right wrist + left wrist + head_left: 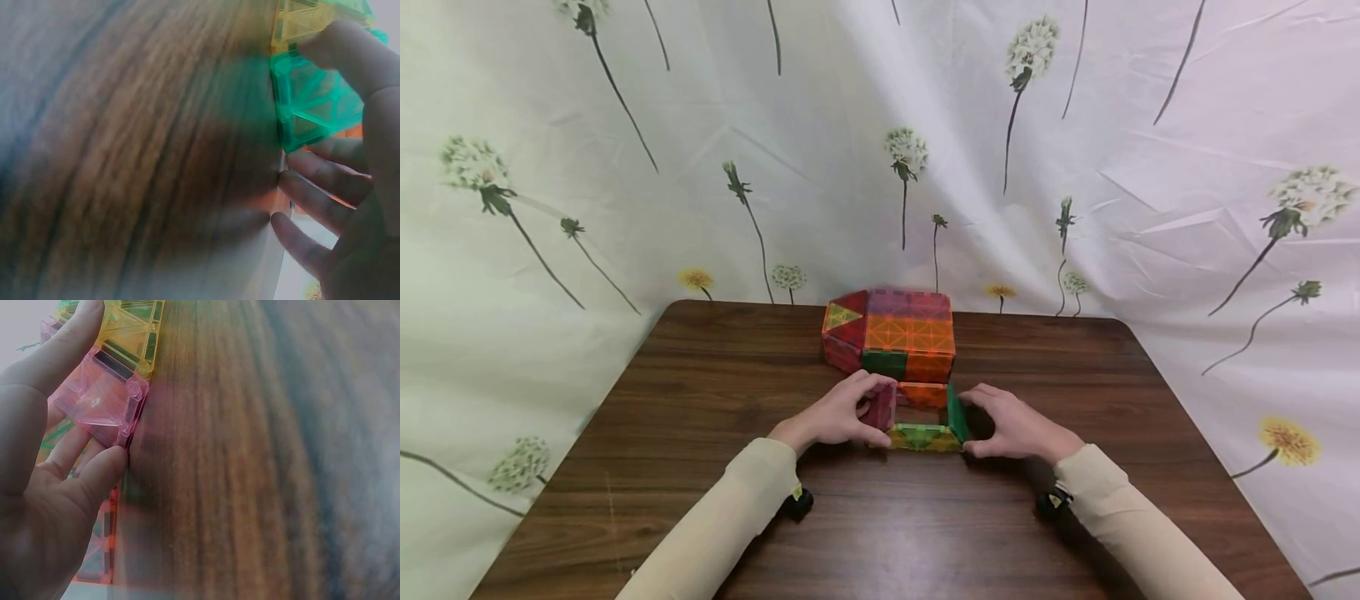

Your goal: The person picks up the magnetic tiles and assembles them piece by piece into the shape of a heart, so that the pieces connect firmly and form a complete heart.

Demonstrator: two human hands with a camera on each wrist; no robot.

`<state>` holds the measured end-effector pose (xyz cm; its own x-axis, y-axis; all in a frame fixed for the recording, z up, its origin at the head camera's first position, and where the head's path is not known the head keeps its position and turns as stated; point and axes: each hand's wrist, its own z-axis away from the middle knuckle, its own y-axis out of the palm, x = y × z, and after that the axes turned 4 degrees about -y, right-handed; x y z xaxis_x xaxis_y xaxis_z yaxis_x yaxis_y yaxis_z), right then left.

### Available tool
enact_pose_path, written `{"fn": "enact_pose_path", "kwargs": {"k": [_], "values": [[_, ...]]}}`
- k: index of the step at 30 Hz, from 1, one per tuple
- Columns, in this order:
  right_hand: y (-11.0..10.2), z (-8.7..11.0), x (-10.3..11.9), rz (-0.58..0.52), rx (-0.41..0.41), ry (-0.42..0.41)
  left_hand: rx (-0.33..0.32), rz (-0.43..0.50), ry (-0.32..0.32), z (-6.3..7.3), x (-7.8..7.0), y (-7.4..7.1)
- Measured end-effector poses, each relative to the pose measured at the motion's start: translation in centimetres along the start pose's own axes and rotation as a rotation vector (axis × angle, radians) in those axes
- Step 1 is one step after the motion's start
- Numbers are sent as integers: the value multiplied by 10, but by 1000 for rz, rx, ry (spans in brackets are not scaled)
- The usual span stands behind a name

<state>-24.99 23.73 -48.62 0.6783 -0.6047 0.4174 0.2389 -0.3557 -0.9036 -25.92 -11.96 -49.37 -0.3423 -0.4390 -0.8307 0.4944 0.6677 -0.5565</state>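
In the head view, translucent magnetic tiles stand on edge in a small open-topped frame. Its left side is a pink-purple tile, its right side a green tile, the near side a yellow and green tile wall and the far side an orange tile. My left hand holds the pink tile, thumb near the front corner and fingers toward the back. Opposite it, my right hand spans the green tile between thumb and fingers. The right wrist view shows the green tile within that grasp.
Just behind the frame stands a larger block of tiles in orange, purple, red and green, with a pointed left end. Everything sits on a dark brown wooden table. A white curtain printed with dandelions hangs behind.
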Motion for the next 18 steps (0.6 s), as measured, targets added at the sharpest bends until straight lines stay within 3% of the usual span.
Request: {"fn": "enact_pose_path", "kwargs": {"k": [9, 18], "values": [[-16, 23, -5, 0, 31, 60, 8, 10, -6, -1, -1, 0], [-36, 78, -29, 63, -4, 65, 15, 15, -12, 0, -2, -1]]}}
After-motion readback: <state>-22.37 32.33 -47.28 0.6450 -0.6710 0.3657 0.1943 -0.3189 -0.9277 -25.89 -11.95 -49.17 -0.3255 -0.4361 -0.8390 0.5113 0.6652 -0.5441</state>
